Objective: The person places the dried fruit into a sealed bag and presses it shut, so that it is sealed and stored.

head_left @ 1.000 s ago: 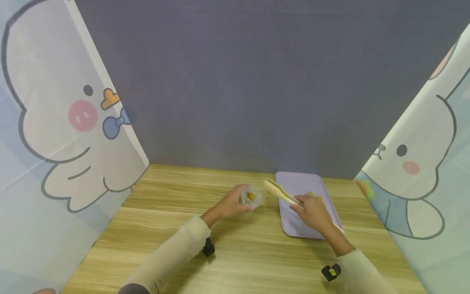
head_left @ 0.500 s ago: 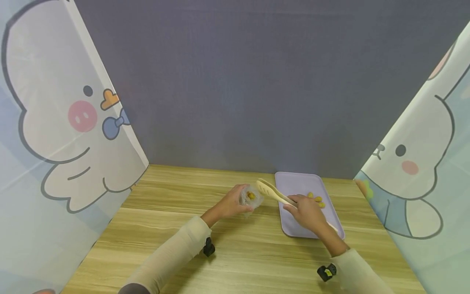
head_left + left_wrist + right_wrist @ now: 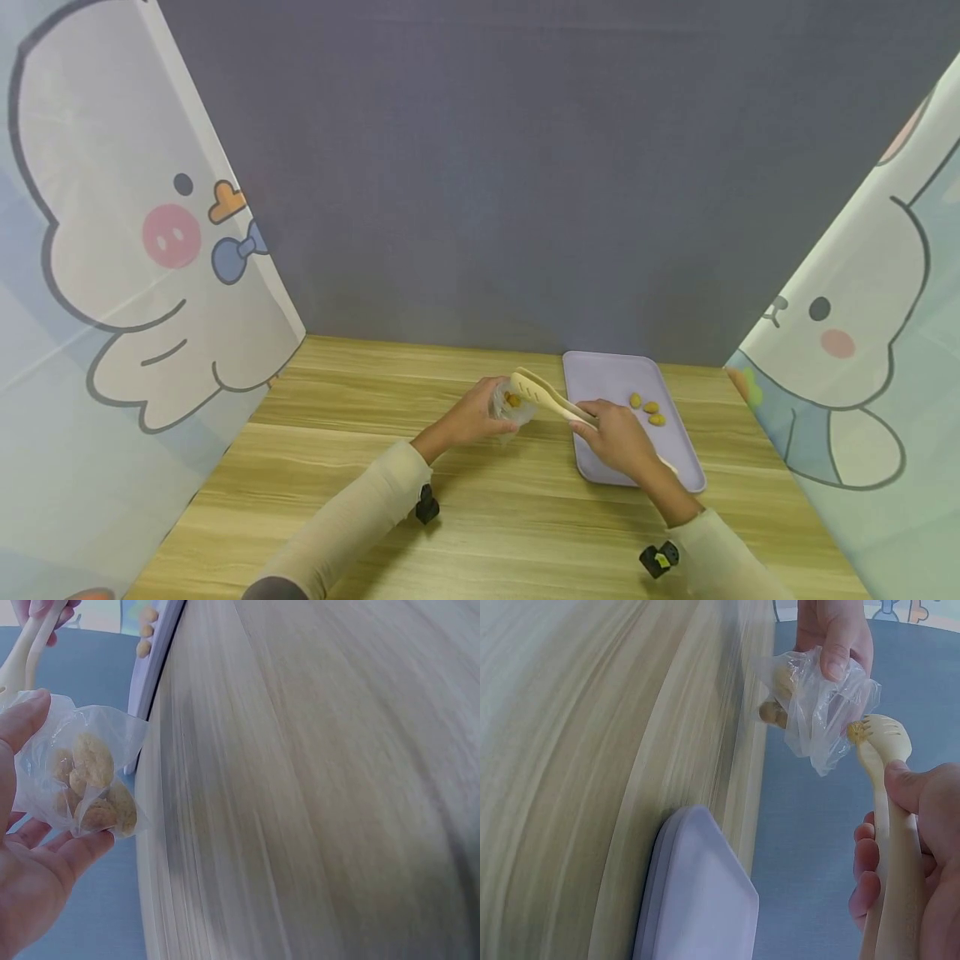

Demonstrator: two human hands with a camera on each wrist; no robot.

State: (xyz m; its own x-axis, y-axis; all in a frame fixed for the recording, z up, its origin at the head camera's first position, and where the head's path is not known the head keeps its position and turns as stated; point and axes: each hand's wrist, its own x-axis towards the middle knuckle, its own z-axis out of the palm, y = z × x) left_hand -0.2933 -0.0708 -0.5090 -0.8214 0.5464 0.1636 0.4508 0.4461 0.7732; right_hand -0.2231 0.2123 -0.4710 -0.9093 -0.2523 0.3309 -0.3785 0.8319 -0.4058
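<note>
My left hand (image 3: 474, 412) holds a clear plastic bag (image 3: 814, 712) between thumb and fingers, off the table. Several knobbly golden-brown pieces (image 3: 94, 761), like nuggets, sit in its bottom. My right hand (image 3: 618, 437) grips cream tongs (image 3: 897, 855) with slotted heads. Between the tong tips is a small golden piece (image 3: 856, 733), right at the bag's mouth. In the head view the tong heads overlap the bag's opening. Below the right hand lies a lilac tray (image 3: 600, 375), with three golden-brown pieces (image 3: 651, 407) on its right side.
The wood-grain table (image 3: 360, 392) runs back to a dark grey panel (image 3: 465, 183). Cartoon-printed panels stand at the left (image 3: 112, 250) and right (image 3: 862, 333). A small black camera (image 3: 427, 505) sits at the left wrist, another camera (image 3: 659, 559) at the right.
The right hand has moved left with the tongs, bringing their tips from between tray and bag to the bag's opening. The pieces on the tray are now uncovered. My left hand stays nearly still.
</note>
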